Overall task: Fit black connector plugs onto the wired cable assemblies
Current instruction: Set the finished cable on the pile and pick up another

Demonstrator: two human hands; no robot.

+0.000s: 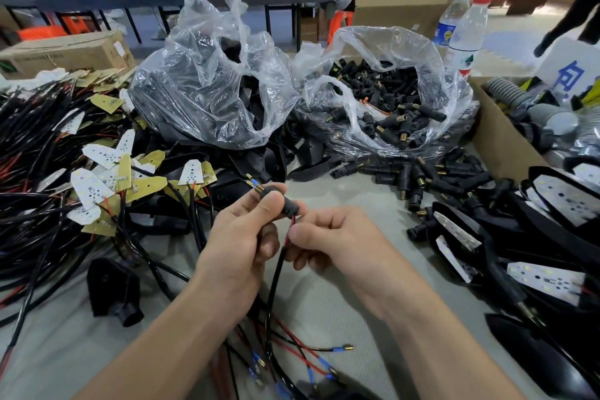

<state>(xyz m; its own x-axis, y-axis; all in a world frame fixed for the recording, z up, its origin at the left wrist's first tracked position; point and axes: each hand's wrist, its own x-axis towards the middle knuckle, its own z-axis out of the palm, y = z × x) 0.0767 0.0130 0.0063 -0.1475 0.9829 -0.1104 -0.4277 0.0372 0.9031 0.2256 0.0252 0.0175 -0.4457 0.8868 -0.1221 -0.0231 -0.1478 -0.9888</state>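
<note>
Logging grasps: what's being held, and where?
Left hand grips the black connector plug by its body; right hand pinches the wires just below it.

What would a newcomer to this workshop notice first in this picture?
First come the two hands in the centre: the left hand holds a black plug, and the right hand pinches the cable just below it. Behind them, to the right, an open clear bag is full of plugs. At the left lies a heap of wired boards.
</note>
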